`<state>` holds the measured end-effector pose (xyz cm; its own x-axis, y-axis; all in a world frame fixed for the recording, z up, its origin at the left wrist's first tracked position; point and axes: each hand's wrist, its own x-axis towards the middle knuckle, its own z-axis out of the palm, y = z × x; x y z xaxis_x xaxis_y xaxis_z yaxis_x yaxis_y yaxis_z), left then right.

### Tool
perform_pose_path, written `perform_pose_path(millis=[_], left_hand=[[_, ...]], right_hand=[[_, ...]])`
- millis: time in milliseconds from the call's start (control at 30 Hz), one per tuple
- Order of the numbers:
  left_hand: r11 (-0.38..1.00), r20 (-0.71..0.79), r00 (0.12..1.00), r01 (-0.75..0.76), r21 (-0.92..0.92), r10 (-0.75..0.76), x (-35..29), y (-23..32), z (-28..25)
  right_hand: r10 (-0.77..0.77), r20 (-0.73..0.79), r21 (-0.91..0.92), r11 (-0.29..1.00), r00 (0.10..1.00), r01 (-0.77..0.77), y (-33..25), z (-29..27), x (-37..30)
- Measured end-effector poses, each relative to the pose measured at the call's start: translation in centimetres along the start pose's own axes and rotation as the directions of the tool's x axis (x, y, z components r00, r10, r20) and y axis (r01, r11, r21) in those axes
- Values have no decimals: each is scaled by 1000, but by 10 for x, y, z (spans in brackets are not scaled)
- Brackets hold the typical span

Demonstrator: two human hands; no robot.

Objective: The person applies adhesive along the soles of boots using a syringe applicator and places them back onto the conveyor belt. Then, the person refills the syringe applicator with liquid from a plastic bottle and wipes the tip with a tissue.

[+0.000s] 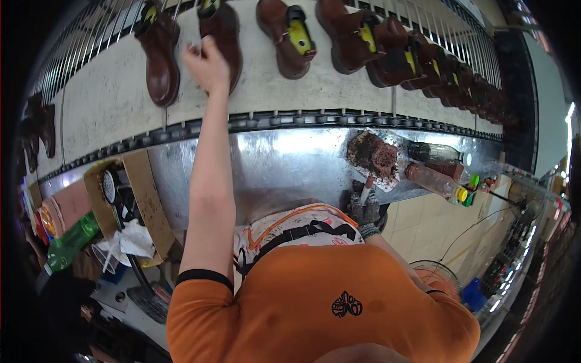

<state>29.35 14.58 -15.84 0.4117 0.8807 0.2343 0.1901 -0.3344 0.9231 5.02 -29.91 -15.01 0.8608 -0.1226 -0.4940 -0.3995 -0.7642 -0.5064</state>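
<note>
My bare left hand reaches over the conveyor, at the left edge of a brown leather boot. Its fingers look apart and slightly bent, with nothing visible between them. Left of that hand lies another brown boot, toe toward me. My right hand, in a dirty grey glove, is low by the bench edge and closed around a short pale stick with a reddish end. Just beyond it, a clump of stained sponge sits on the metal bench. The glove's fingers are partly hidden.
More brown boots with yellow insides line the conveyor belt toward the right. A chain edges it. Two plastic bottles lie right of the sponge. A cardboard box with tools and tissue stands left, beside a green bottle.
</note>
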Motion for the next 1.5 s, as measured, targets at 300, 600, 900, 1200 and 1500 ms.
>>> perform_pose_path(millis=[300, 600, 900, 1200, 1500], left_hand=[[355, 382, 209, -860, -366, 900, -81, 193, 34], [-208, 883, -277, -955, -211, 378, -97, 190, 145], [6, 864, -94, -994, -112, 495, -90, 230, 99], [880, 784, 489, -452, -148, 383, -98, 279, -54], [963, 796, 565, 257, 81, -218, -97, 160, -196]], right_hand=[[-191, -89, -17, 982, 978, 190, -30, -15, -4], [-255, -122, 70, 962, 959, 265, -28, -16, -7], [-265, -58, 125, 955, 963, 270, -7, -2, 3], [-280, -143, 120, 947, 949, 298, -14, -9, -5], [-265, -160, 142, 947, 951, 288, -16, -8, 0]])
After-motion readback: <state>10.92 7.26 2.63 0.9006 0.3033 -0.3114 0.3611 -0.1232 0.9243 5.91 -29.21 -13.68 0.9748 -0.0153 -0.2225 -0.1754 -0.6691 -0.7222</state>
